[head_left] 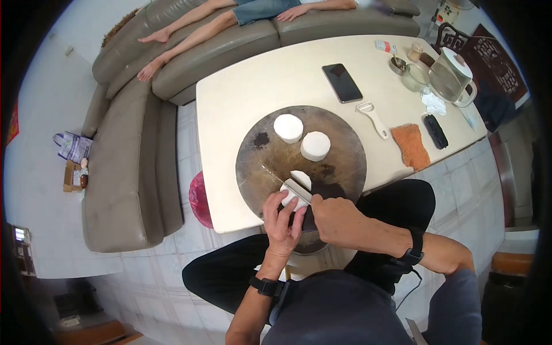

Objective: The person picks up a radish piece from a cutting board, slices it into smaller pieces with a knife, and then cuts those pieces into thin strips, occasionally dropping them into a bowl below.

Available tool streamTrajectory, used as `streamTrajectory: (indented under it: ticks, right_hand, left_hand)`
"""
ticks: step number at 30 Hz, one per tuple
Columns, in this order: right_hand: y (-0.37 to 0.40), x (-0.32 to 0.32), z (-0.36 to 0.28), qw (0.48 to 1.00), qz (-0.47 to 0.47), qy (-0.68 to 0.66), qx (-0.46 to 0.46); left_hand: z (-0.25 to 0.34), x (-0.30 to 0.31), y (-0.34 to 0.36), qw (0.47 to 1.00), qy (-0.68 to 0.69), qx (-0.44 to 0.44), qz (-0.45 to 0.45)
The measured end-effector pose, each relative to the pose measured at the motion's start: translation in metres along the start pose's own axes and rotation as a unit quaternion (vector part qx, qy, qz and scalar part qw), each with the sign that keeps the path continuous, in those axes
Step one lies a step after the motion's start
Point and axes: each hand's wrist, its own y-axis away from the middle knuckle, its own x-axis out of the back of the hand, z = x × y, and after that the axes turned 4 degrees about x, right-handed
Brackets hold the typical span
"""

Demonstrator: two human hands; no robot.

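Behind the cream surface (247, 98) stands a grey sofa (132, 172), and another person (190, 29) lies on it with bare legs stretched out; this person has no part in the work. On the near edge of the surface lies a round dark cutting board (345, 155); the seated person works over its nearest part.

His left hand (283, 221) has its grip closed on a white piece (292, 197), fingers curled over the top, pressing it to the board. His right hand (339, 221) makes a closed grip on a knife (298, 190); the handle is hidden inside the fist. The blade runs slantwise, from the right hand away toward the far left, and it sits at the far side of the white piece; a cut slice (301, 178) lies just beyond the blade. So the piece is directly in front of the left fingers, and to the left of the right hand.

Farther on the board stand two white rounds (288, 127), near each other. Beyond the board I see a phone (342, 83), a peeler (375, 119) and an orange cloth (410, 146).
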Motion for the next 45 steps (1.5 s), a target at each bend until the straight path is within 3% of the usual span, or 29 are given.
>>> streamTrajectory:
  ticks: [9, 12, 17, 24, 35, 45]
  right_hand:
    - [-0.007, 0.002, -0.004, 0.999, -0.021, 0.013, -0.030]
    - [-0.012, 0.002, -0.002, 1.000, 0.009, 0.008, 0.010]
    - [0.001, -0.013, 0.001, 0.999, 0.033, 0.002, -0.023]
    - [-0.015, -0.001, 0.002, 0.999, 0.014, 0.005, 0.035]
    - [0.009, -0.005, 0.012, 0.998, 0.017, 0.022, -0.049]
    - [0.036, 0.024, -0.023, 0.998, 0.004, 0.033, -0.054]
  left_hand:
    - [0.000, -0.002, 0.000, 1.000, -0.015, -0.007, 0.017]
    - [0.003, 0.000, -0.001, 1.000, -0.022, -0.004, 0.014]
    - [0.001, -0.002, -0.001, 1.000, -0.012, -0.014, 0.013]
    - [0.002, -0.001, 0.001, 1.000, -0.021, -0.007, 0.014]
    - [0.004, 0.001, 0.006, 0.999, -0.039, -0.007, 0.026]
    - [0.001, -0.001, 0.006, 0.999, -0.003, 0.000, 0.042]
